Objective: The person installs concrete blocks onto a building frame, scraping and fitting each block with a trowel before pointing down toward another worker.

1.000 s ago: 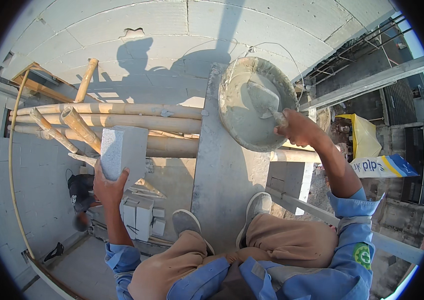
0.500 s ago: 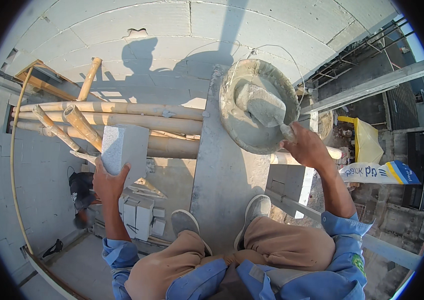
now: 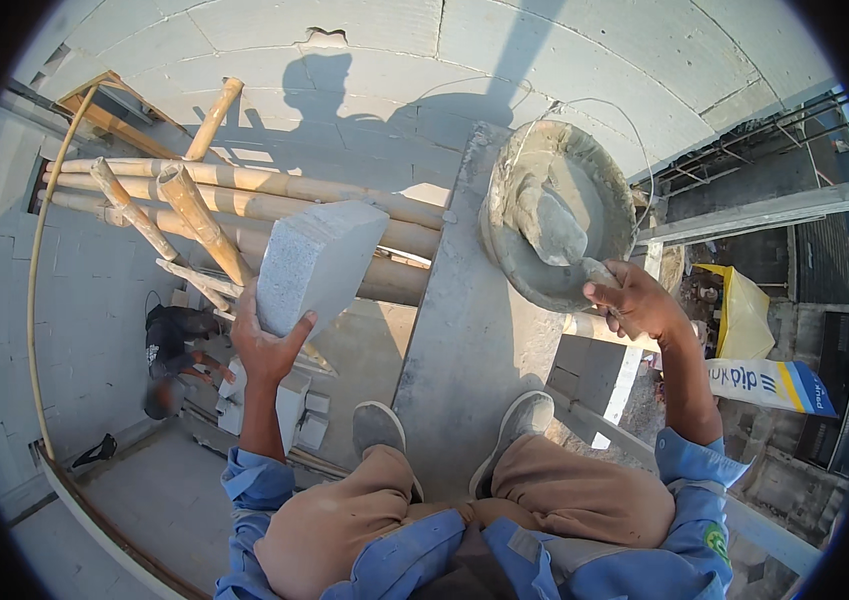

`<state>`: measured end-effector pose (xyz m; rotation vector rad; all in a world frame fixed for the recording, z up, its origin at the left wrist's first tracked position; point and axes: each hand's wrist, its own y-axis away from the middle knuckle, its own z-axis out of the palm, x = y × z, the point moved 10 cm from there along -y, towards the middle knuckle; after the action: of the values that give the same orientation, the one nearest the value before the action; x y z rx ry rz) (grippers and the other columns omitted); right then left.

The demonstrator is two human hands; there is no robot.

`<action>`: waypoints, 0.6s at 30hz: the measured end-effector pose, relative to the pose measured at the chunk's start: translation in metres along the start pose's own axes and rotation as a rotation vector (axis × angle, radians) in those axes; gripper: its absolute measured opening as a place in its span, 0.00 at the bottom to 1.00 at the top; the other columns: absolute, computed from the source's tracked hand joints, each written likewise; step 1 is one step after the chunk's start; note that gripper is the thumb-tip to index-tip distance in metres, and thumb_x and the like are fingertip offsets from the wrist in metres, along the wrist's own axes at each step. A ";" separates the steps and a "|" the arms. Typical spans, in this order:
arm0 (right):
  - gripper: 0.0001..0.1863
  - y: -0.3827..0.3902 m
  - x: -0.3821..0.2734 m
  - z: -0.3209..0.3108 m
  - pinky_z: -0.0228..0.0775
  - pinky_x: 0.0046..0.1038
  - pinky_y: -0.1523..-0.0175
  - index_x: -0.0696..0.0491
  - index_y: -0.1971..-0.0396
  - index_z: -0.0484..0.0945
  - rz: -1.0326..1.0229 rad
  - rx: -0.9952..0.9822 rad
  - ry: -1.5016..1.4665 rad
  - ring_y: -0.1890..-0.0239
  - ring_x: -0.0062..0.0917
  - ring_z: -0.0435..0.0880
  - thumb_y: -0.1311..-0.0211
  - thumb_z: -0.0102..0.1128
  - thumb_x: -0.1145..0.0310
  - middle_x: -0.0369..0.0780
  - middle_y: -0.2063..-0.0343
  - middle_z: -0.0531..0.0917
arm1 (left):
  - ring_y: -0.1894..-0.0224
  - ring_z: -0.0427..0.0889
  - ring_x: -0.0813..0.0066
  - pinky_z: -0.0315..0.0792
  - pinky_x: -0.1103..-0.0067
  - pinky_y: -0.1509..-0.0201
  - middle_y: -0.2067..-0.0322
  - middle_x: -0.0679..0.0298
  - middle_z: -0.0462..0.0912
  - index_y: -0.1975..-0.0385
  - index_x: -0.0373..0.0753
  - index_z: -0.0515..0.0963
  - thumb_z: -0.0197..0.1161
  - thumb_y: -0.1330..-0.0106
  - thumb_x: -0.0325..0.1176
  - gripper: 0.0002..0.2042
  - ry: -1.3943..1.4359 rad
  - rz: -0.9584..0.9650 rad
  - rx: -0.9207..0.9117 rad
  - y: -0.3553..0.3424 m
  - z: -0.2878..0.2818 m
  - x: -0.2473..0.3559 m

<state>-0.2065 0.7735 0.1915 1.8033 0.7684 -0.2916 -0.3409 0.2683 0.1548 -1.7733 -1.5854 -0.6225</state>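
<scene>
My left hand (image 3: 272, 345) grips the near end of a pale grey lightweight concrete block (image 3: 322, 262), thumb on its near side. The block is held up, tilted, in front of the bamboo poles. On the right, my right hand (image 3: 642, 302) is closed round the handle of a trowel (image 3: 557, 232). The trowel's blade, coated in wet mortar, is inside a round bucket (image 3: 500, 262) with mortar-smeared walls and a thin wire handle. Grey mortar (image 3: 584, 180) shows around the blade. The bucket stands at the far end of the plank under my feet.
I stand on a narrow grey plank (image 3: 444, 350) high above ground. Bamboo poles (image 3: 244, 200) run left of it beside a block wall (image 3: 384, 50). Below left, another person (image 3: 179, 345) bends near stacked blocks (image 3: 287, 408). A drop with a yellow sheet (image 3: 744, 310) and banner lies right.
The block in my left hand has moved right and tilted more. My right hand has shifted slightly right and down, trowel still in the bucket. The person below now reaches toward the stacked blocks.
</scene>
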 end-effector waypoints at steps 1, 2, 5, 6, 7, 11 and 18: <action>0.24 0.010 0.002 0.003 0.75 0.37 0.66 0.63 0.57 0.74 0.014 0.051 0.052 0.74 0.33 0.84 0.39 0.70 0.57 0.45 0.75 0.82 | 0.52 0.84 0.52 0.76 0.63 0.45 0.52 0.46 0.83 0.41 0.32 0.72 0.82 0.58 0.41 0.41 -0.038 0.090 0.011 0.003 0.002 0.002; 0.24 0.016 -0.001 -0.008 0.75 0.39 0.62 0.63 0.56 0.74 -0.199 0.256 0.285 0.72 0.36 0.84 0.38 0.70 0.58 0.47 0.73 0.82 | 0.52 0.84 0.52 0.77 0.62 0.47 0.52 0.47 0.83 0.41 0.33 0.72 0.82 0.58 0.40 0.41 -0.062 0.180 0.013 0.007 0.005 0.008; 0.21 0.043 0.002 -0.012 0.73 0.42 0.60 0.61 0.53 0.74 -0.459 0.560 0.549 0.71 0.41 0.81 0.36 0.66 0.61 0.50 0.72 0.81 | 0.53 0.85 0.50 0.78 0.62 0.49 0.53 0.49 0.83 0.42 0.34 0.73 0.83 0.59 0.41 0.41 -0.039 0.273 -0.041 0.011 0.013 0.014; 0.21 0.045 0.007 -0.014 0.73 0.41 0.60 0.61 0.53 0.74 -0.387 0.511 0.435 0.71 0.40 0.81 0.36 0.66 0.61 0.49 0.73 0.81 | 0.53 0.85 0.50 0.78 0.62 0.49 0.53 0.49 0.83 0.42 0.34 0.73 0.83 0.59 0.41 0.41 -0.048 0.262 -0.037 0.013 0.012 0.012; 0.20 0.043 0.015 -0.016 0.73 0.41 0.60 0.61 0.52 0.74 -0.310 0.465 0.322 0.71 0.39 0.81 0.36 0.66 0.62 0.49 0.73 0.80 | 0.54 0.85 0.49 0.78 0.62 0.49 0.53 0.50 0.83 0.42 0.35 0.73 0.83 0.59 0.41 0.41 -0.059 0.268 -0.055 0.015 0.015 0.014; 0.23 0.033 0.030 0.000 0.68 0.27 0.74 0.61 0.49 0.74 -0.119 0.224 -0.012 0.82 0.22 0.76 0.34 0.65 0.59 0.38 0.81 0.76 | 0.52 0.85 0.49 0.79 0.63 0.48 0.52 0.50 0.83 0.41 0.36 0.72 0.82 0.59 0.41 0.41 -0.087 0.328 -0.086 0.019 0.016 0.025; 0.25 0.037 0.021 0.005 0.66 0.24 0.77 0.61 0.50 0.74 -0.218 0.286 -0.024 0.84 0.17 0.73 0.33 0.65 0.55 0.34 0.82 0.74 | 0.49 0.83 0.50 0.76 0.62 0.45 0.50 0.47 0.81 0.39 0.33 0.70 0.82 0.57 0.41 0.42 -0.074 0.201 -0.040 0.023 0.010 -0.004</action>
<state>-0.1668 0.7694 0.2063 1.9790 0.9457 -0.5899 -0.3195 0.2723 0.1418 -1.9752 -1.4279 -0.5007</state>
